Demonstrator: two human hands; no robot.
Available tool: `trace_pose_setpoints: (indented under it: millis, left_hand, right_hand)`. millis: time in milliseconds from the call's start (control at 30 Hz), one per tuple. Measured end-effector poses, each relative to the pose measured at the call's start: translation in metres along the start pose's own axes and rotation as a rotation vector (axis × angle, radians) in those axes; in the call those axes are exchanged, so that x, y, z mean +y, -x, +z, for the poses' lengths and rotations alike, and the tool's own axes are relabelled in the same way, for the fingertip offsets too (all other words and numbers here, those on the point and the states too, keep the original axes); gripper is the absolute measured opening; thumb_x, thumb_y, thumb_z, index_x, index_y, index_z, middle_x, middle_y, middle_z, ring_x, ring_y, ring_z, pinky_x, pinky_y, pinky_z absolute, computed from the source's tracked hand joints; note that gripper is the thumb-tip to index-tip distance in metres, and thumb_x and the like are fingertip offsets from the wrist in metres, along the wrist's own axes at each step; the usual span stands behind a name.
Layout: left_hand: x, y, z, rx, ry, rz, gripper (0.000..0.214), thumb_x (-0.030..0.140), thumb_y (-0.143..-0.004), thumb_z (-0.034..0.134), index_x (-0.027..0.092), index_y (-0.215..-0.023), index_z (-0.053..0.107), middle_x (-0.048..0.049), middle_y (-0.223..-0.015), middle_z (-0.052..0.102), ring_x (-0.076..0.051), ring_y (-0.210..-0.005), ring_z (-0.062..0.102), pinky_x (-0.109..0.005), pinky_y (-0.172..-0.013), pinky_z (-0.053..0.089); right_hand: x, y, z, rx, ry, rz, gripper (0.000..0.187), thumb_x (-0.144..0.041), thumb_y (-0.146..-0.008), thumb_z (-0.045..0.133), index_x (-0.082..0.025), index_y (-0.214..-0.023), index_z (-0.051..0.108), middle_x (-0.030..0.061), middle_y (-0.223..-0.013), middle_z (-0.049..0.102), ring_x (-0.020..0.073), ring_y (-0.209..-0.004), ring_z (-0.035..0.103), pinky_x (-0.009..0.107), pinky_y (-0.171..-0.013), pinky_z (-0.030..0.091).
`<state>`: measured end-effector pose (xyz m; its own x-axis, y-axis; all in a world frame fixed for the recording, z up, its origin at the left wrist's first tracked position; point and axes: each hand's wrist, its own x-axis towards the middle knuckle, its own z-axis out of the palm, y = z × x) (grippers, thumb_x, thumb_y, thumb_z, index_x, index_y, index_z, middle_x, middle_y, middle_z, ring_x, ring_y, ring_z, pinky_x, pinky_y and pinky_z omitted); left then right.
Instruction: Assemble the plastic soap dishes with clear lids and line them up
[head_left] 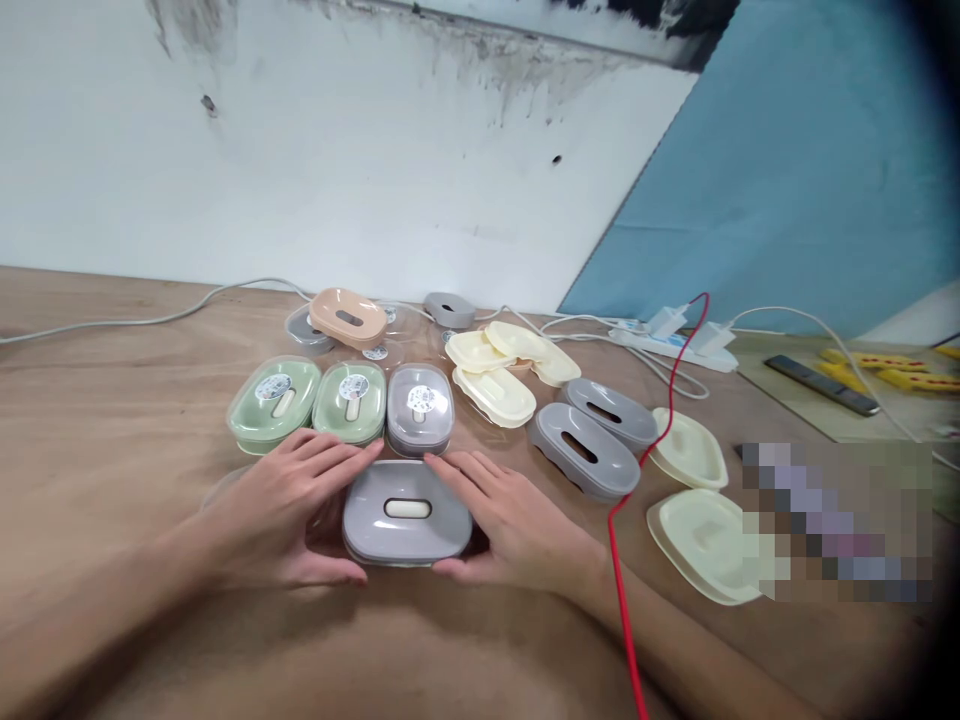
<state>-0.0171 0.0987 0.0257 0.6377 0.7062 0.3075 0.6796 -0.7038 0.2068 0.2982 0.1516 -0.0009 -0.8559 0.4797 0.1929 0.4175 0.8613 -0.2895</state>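
Note:
A grey oval soap dish (409,478) with a pale insert showing through its slot sits on the table between my hands. My left hand (292,510) cups its left end, thumb at the near corner and fingers at the far one. On the opposite end, my right hand (517,515) curls the same way with fingers and thumb against the dish. Just beyond stand two green lidded soap dishes (352,400) and a grey one (420,408), all with clear covers and round stickers. A clear piece is partly hidden behind my left wrist.
Right of my hands lie grey shells (551,432), cream trays (495,395) and more cream trays (686,450). A peach shell (349,315) sits at the back. A red cable (622,590) crosses the right side near a power strip (712,358) and a phone (821,385).

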Motion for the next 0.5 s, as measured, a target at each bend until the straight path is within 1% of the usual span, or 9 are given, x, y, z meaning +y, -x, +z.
trace_pose_setpoints:
  millis: [33,67,133,167,233,300,367,433,500]
  left_hand:
    - [-0.002,0.001,-0.006,0.026,-0.001,0.021,0.099,0.068,-0.084,0.079,0.024,-0.162,0.037,-0.0125,-0.137,0.069,-0.033,-0.117,0.066,-0.044,-0.101,0.047]
    - [-0.005,0.002,-0.012,0.049,-0.001,0.036,0.089,0.066,-0.085,0.08,0.025,-0.155,0.045,-0.0113,-0.134,0.07,-0.032,-0.115,0.066,-0.044,-0.1,0.048]
    - [-0.011,0.005,-0.026,0.051,-0.005,0.05,0.058,0.062,-0.085,0.082,0.026,-0.128,0.064,-0.0069,-0.116,0.074,-0.029,-0.1,0.068,-0.041,-0.09,0.05]
    - [-0.014,0.007,-0.032,0.024,-0.016,0.04,0.047,0.061,-0.084,0.082,0.025,-0.11,0.068,-0.0045,-0.103,0.074,-0.026,-0.09,0.066,-0.038,-0.082,0.05]
    - [-0.02,0.011,-0.04,-0.052,-0.063,-0.034,0.047,0.065,-0.079,0.084,0.023,-0.085,0.063,-0.0011,-0.084,0.067,-0.022,-0.074,0.06,-0.033,-0.068,0.044]
    - [-0.024,0.014,-0.043,-0.123,-0.123,-0.138,0.057,0.071,-0.071,0.086,0.022,-0.077,0.058,0.0006,-0.078,0.061,-0.02,-0.07,0.055,-0.029,-0.062,0.038]
    - [-0.026,0.018,-0.045,-0.172,-0.18,-0.219,0.062,0.074,-0.065,0.087,0.022,-0.076,0.055,0.0016,-0.078,0.058,-0.019,-0.069,0.053,-0.027,-0.061,0.035]
    - [-0.025,0.02,-0.047,-0.212,-0.226,-0.266,0.06,0.068,-0.064,0.089,0.022,-0.075,0.052,0.0023,-0.078,0.058,-0.018,-0.065,0.052,-0.026,-0.059,0.032]
    - [-0.024,0.02,-0.051,-0.26,-0.246,-0.305,0.052,0.058,-0.067,0.088,0.023,-0.075,0.052,0.0022,-0.076,0.06,-0.017,-0.061,0.052,-0.026,-0.056,0.03]
  right_hand:
    - [0.002,0.0,-0.002,0.002,-0.007,0.02,0.104,-0.068,-0.089,0.074,-0.012,-0.165,0.031,0.0251,-0.149,0.056,0.0417,-0.131,0.06,0.057,-0.101,0.058]
    - [0.003,0.0,-0.004,0.003,-0.016,0.045,0.103,-0.066,-0.087,0.077,-0.014,-0.164,0.033,0.0242,-0.148,0.057,0.0412,-0.13,0.061,0.056,-0.099,0.059]
    - [0.004,0.001,-0.009,0.003,-0.045,0.096,0.101,-0.061,-0.084,0.08,-0.017,-0.163,0.034,0.022,-0.146,0.059,0.0394,-0.127,0.063,0.054,-0.097,0.059]
    - [0.005,0.001,-0.011,0.005,-0.068,0.115,0.101,-0.06,-0.083,0.082,-0.019,-0.162,0.035,0.0207,-0.144,0.061,0.0382,-0.125,0.065,0.053,-0.096,0.059]
    - [0.006,0.0,-0.014,0.012,-0.117,0.134,0.1,-0.059,-0.081,0.084,-0.021,-0.16,0.036,0.0181,-0.141,0.063,0.0362,-0.123,0.066,0.052,-0.097,0.059]
    - [0.006,0.0,-0.015,0.028,-0.157,0.137,0.099,-0.057,-0.078,0.086,-0.022,-0.157,0.038,0.0165,-0.139,0.065,0.0349,-0.122,0.067,0.051,-0.098,0.058]
    - [0.006,0.0,-0.015,0.041,-0.183,0.135,0.097,-0.054,-0.078,0.088,-0.023,-0.154,0.038,0.0157,-0.14,0.065,0.034,-0.123,0.067,0.049,-0.099,0.057]
    - [0.006,-0.001,-0.015,0.044,-0.201,0.136,0.095,-0.052,-0.077,0.088,-0.024,-0.153,0.039,0.0149,-0.139,0.065,0.0336,-0.123,0.066,0.048,-0.099,0.056]
    - [0.006,-0.002,-0.014,0.041,-0.215,0.134,0.092,-0.053,-0.077,0.089,-0.025,-0.151,0.04,0.0141,-0.137,0.066,0.0332,-0.122,0.066,0.047,-0.098,0.056]
